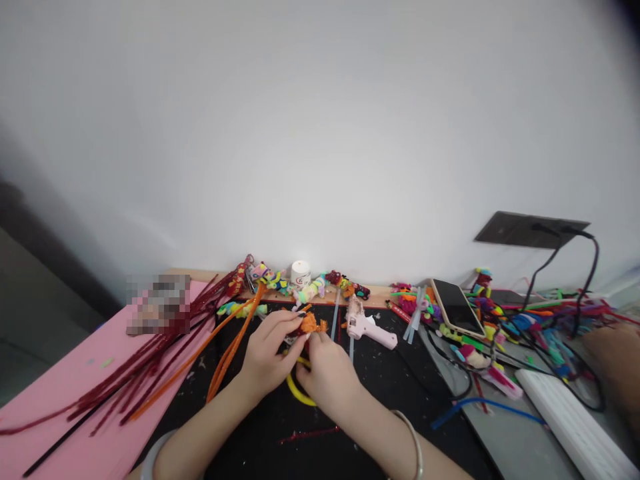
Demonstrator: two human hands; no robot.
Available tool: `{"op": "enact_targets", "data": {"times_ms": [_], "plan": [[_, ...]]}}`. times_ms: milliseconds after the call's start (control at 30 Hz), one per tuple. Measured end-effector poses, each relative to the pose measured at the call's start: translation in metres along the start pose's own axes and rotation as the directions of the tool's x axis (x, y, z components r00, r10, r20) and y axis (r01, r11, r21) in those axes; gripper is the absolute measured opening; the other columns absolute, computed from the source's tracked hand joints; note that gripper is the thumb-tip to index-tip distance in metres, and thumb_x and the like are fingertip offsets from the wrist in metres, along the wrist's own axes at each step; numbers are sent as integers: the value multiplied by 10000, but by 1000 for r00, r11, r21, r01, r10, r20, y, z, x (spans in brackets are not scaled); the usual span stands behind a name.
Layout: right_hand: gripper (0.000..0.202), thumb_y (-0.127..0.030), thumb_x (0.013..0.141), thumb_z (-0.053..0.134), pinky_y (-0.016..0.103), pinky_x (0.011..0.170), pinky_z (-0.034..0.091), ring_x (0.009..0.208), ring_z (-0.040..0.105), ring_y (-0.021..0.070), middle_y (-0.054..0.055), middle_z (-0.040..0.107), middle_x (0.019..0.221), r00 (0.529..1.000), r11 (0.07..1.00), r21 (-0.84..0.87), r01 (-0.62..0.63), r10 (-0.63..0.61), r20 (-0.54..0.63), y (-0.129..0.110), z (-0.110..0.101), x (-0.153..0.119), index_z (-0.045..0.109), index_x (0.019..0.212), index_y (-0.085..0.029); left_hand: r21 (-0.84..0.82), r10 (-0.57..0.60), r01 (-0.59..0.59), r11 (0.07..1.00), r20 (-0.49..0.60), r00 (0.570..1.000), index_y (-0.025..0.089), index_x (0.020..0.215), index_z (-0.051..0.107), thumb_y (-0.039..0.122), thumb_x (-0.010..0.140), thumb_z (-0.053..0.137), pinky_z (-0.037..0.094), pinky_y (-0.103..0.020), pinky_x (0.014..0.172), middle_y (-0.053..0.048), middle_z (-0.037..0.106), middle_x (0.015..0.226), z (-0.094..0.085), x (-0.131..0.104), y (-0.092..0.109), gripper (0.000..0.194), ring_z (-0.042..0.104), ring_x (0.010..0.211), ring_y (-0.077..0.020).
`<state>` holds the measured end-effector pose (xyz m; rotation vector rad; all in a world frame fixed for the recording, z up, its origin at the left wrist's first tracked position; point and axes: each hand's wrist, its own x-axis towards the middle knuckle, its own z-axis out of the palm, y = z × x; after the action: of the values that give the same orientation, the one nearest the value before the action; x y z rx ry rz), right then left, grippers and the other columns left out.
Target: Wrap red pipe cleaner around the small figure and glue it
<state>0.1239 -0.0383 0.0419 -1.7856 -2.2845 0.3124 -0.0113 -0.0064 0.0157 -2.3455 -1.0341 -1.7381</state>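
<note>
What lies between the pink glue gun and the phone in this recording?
In the head view, a slim red item, translucent sticks and colorful fuzzy pieces lie between the glue gun and the phone.

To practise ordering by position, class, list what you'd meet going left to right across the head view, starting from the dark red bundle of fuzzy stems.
Dark red bundle, left hand, right hand, pink glue gun, phone, long white block.
</note>
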Motion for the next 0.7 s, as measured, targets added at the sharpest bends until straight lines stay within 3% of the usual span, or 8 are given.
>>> {"op": "enact_targets", "data": {"times_ms": [267,533,700], "plan": [[256,-111,766,499,303,710,509,806,654,244,149,662,889,992,988,105,114,-109,-56,-16,26,15,622,985,-61,37,-31,31,999,-3,1000,183,988,611,91,766,599,543,-359,816,-94,666,941,-1,1,-4,241,637,905,-217],[249,-131,726,582,349,719,512,820,666,288,170,667,895,999,998,42,-46,47,-11,-15,8,4,626,960,-59,88,-88,86,992,23,996,184,980,609,144,798,590,539,-371,823,-96,673,932,-1,1,-13,188,640,911,-221],[315,-137,763,593,365,695,519,792,663,286,183,651,936,1000,1000,14,-8,8,9,-22,21,9,598,1061,-34,78,-162,160,984,21,987,184,946,618,156,799,583,528,-377,833,-89,673,923,1,2,-17,154,635,918,-225]]}}
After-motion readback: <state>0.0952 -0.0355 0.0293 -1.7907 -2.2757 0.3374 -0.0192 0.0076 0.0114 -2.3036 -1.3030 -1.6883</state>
